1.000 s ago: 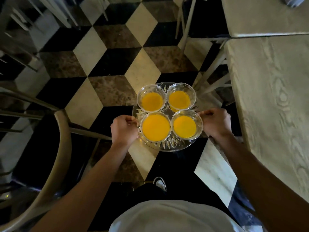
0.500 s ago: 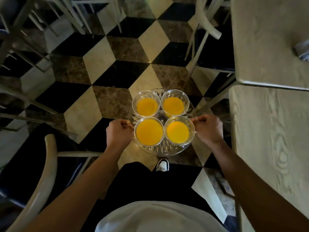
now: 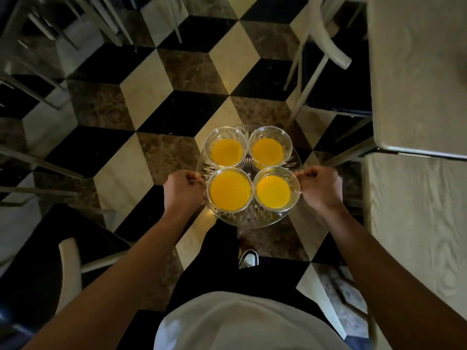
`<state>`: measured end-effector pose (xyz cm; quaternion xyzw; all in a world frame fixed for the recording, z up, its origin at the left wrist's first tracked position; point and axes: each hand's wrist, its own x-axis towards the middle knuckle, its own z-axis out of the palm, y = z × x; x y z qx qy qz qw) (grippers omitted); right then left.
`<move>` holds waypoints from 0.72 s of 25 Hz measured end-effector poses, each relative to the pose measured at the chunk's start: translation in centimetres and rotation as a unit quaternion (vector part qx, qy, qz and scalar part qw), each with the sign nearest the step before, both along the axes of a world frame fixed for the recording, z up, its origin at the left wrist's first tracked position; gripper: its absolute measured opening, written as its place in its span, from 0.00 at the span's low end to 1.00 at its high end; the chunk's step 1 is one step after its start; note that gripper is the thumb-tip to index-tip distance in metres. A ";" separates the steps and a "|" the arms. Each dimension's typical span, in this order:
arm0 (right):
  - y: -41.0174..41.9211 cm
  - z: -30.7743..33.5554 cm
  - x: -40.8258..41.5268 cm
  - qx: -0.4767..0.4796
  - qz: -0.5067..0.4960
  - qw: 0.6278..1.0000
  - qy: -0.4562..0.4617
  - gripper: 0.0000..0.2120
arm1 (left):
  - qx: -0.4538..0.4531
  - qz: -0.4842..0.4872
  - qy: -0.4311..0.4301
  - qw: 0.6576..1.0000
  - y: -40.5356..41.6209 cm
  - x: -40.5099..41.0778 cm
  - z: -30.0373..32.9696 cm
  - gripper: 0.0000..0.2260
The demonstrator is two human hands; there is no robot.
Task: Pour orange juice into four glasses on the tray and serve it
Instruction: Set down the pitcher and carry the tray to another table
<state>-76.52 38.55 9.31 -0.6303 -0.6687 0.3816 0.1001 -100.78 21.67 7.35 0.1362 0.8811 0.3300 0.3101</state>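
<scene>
— Glass tray [image 3: 249,219], cut with a star pattern, was carried over the checkered floor [image 3: 151,79]; against half a second before, what differed?

— Little in the grip. The left hand [image 3: 183,192] was still closed on the tray's left rim and the right hand [image 3: 321,188] still closed on its right rim, both as fists. The view had moved on: the joint between the two tables had slid lower on the right, and more of the far table [image 3: 417,72] showed.

— And the glasses?

— All four glasses [image 3: 230,190] stood on the tray in a square, touching or nearly so, each holding orange juice [image 3: 273,192]. The near left one looked fullest.

— What lay around?

— The near table [image 3: 414,236] ran just beside the right forearm. A pale chair [image 3: 326,54] with a dark seat stood ahead on the right, tucked by the far table. Another chair's curved back [image 3: 69,266] sat low on the left, and more chair legs crowded the upper left. One shoe [image 3: 249,258] showed under the tray.
</scene>
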 end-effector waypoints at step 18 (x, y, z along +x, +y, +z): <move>14.5 0.8 -15.7 -0.016 -0.090 0.995 0.032 0.03 | 0.004 -0.076 0.009 0.997 17.3 -17.4 1.2 0.06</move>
